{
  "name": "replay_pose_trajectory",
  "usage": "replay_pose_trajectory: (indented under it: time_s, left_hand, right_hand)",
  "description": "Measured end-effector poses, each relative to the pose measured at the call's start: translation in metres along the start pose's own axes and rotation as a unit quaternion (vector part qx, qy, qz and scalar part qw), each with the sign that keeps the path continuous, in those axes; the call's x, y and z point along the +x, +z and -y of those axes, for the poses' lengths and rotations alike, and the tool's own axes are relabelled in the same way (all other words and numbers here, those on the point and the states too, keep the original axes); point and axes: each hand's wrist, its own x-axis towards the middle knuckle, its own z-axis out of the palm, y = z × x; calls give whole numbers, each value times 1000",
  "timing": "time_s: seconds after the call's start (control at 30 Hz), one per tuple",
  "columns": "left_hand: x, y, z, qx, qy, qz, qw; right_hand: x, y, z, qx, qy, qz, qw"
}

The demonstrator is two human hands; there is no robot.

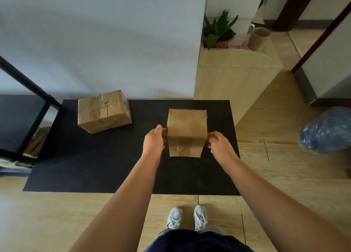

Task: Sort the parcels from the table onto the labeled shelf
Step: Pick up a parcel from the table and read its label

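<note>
Gripping tall cardboard parcel (187, 132) | left hand (153, 140) and right hand (218, 145) press its opposite sides | squeeze evenly, lift level off black tabletop (95, 166) | taped parcel (103, 111) sits left of it.

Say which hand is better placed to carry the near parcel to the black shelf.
Left, probably. The left hand and right hand flank the upright parcel, but the black shelf stands on the left side, so the left leads.

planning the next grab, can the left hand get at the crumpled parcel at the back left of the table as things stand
Probably yes. The left hand is now pressed to the upright parcel, but bare black table lies between it and the crumpled parcel, with nothing in the way.
</note>
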Motion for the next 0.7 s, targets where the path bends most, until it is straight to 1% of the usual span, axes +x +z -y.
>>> replay_pose_trajectory:
  time_s: [0.07, 0.1, 0.13, 0.2, 0.27, 0.33, 0.43, 0.6, 0.7]
  left_hand:
    - [-2, 0, -7, -10, 19, 4, 1000]
    - [-4, 1, -9, 2, 31, 11, 999]
    - [-6, 3, -10, 29, 47, 20, 998]
    - [-9, 5, -9, 95, 80, 36, 992]
    - [-11, 7, -5, 127, 103, 41, 986]
    - [-13, 7, -4, 126, 112, 37, 985]
    - [-18, 6, -6, 126, 129, 36, 983]
    - [-25, 6, -5, 113, 181, 21, 977]
    - [-25, 9, 6, 115, 172, 21, 978]
  right_hand:
    - [0, -4, 5, 44, 4, -44, 998]
    - [0, -5, 8, 55, 3, -56, 997]
    - [0, -6, 12, 56, -3, -55, 997]
    - [-3, -7, 18, 29, -17, -27, 999]
    - [-4, -6, 20, -11, -24, -13, 1000]
    - [-4, -4, 22, -44, -30, -20, 998]
    - [-6, -6, 26, -94, -62, -37, 993]
    - [-7, -12, 29, -95, -122, -56, 986]
    - [-8, -10, 23, -96, -117, -49, 987]
